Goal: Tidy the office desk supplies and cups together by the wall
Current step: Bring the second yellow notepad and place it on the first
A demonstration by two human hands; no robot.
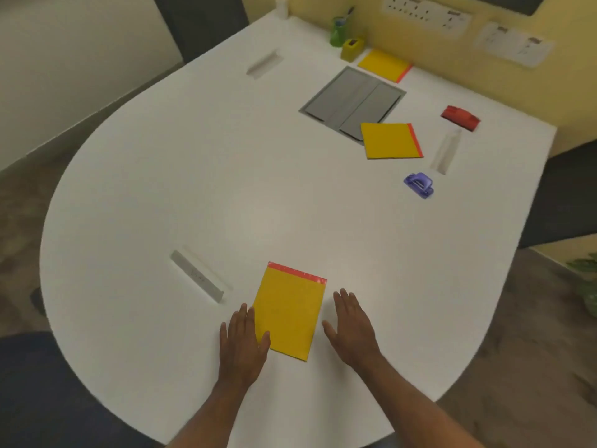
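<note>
We've got left hand (243, 342) flat, thumb on the yellow pad (289, 312) at bench (193, 189) near edge; right hand (350, 324) flat beside it, holding nothing.

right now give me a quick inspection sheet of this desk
surface: white desk with a grey hatch.
job's things: near yellow pad between the hands; second pad beside the hatch; third pad, green cup and yellow holder by the wall; red stapler and purple punch on the right side.
clutter: white bottle at the far corner.
hands: left hand open, thumb touching the near pad; right hand open beside it.
cables: nothing seen.
surroundings: yellow wall, sockets.
</note>
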